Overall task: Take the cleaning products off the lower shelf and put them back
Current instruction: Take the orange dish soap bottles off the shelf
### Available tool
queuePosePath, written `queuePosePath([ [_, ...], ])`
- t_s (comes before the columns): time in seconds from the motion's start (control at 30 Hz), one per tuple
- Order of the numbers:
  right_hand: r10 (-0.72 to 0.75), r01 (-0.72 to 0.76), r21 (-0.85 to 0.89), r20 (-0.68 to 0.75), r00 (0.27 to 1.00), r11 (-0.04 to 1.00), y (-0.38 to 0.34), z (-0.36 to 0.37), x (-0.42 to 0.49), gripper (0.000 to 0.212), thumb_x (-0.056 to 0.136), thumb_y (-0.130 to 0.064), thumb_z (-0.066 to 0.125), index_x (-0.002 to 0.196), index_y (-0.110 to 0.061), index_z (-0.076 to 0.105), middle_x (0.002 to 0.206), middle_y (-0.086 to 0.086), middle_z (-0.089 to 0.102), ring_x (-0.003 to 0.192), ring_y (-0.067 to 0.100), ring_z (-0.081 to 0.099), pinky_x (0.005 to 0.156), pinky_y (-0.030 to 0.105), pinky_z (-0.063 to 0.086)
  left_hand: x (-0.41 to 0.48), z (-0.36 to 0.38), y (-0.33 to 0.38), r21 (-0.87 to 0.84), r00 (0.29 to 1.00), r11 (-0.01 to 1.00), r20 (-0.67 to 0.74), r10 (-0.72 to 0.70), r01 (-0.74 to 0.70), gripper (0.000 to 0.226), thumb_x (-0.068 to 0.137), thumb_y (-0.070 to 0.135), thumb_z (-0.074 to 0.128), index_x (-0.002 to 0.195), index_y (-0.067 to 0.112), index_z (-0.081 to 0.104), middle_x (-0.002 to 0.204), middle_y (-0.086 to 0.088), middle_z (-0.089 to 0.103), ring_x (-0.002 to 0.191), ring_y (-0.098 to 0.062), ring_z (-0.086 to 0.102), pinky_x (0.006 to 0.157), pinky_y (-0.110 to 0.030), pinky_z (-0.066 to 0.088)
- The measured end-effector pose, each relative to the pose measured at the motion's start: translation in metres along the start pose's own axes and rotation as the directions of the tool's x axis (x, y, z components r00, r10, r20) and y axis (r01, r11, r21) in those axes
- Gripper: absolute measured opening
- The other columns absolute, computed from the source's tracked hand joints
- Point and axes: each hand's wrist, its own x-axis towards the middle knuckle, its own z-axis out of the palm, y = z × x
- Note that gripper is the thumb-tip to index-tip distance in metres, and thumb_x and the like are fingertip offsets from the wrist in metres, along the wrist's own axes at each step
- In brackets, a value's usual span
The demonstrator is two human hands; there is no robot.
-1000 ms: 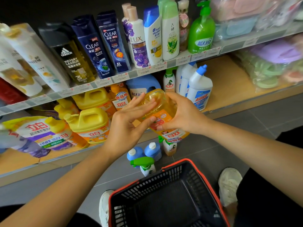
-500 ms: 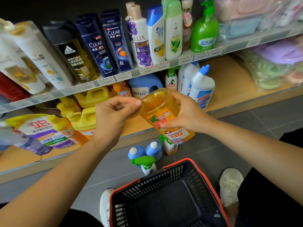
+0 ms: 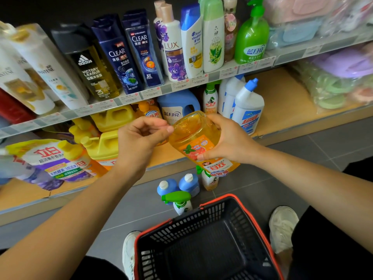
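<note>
My right hand (image 3: 228, 138) grips an orange dish-soap bottle (image 3: 198, 142), held upside down with its base toward the lower shelf (image 3: 282, 102). My left hand (image 3: 141, 138) hangs just left of the bottle, fingers curled, thumb tip touching the bottle's side. On that shelf stand yellow jugs (image 3: 107, 144), a blue detergent jug (image 3: 177, 108) and white toilet-cleaner bottles (image 3: 247, 106). On the floor below sit two blue bottles (image 3: 177, 185), a green-trigger spray bottle (image 3: 179, 202) and a small orange bottle (image 3: 210, 179).
A black shopping basket with a red rim (image 3: 238, 199) stands between my white shoes (image 3: 282, 225). The upper shelf carries shampoo bottles (image 3: 119, 53) and a green pump bottle (image 3: 251, 39). Refill pouches (image 3: 52, 160) lie at lower left, bagged plastic goods (image 3: 339, 77) at right.
My left hand came off the bottle's front, curled its fingers and shifted left. The bottle in my right hand stayed nearly in place, tilting slightly.
</note>
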Motion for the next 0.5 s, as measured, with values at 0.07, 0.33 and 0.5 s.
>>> queuePosePath([
  [0.07,-0.003,0.003,0.008,0.002,1.000,1.000,0.001,0.000,0.000,0.089,0.056,-0.035,0.097,0.133,-0.025,0.052,0.119,-0.013,0.065,0.107,0.001,0.063,0.091,0.028,0.056,0.000,-0.001,-0.004,0.113,0.999,0.993,-0.019,0.032,-0.029,0.027,0.073,0.021,0.083,0.095,0.011,0.073,0.080,-0.014,0.067,0.079,-0.024,0.061,0.079,-0.035,0.058],
  [0.33,0.016,-0.030,0.143,0.097,0.995,0.989,0.000,0.004,0.003,0.074,0.060,-0.029,0.097,0.123,-0.026,0.059,0.110,-0.009,0.072,0.102,0.006,0.069,0.086,0.031,0.059,-0.004,-0.002,-0.018,0.354,0.867,0.897,0.495,0.062,-0.266,0.059,0.083,0.026,0.077,0.139,0.015,0.060,0.155,-0.003,0.043,0.145,-0.013,0.039,0.112,-0.041,0.046],
  [0.5,0.064,-0.101,0.270,0.141,0.988,0.957,0.004,0.011,0.003,0.072,0.060,-0.017,0.096,0.123,-0.022,0.061,0.107,-0.007,0.075,0.098,0.010,0.072,0.078,0.026,0.060,-0.005,-0.007,-0.019,0.252,0.912,0.950,0.404,0.072,-0.187,0.054,0.079,0.020,0.081,0.130,0.009,0.067,0.149,-0.007,0.052,0.139,-0.017,0.050,0.101,-0.043,0.055],
])
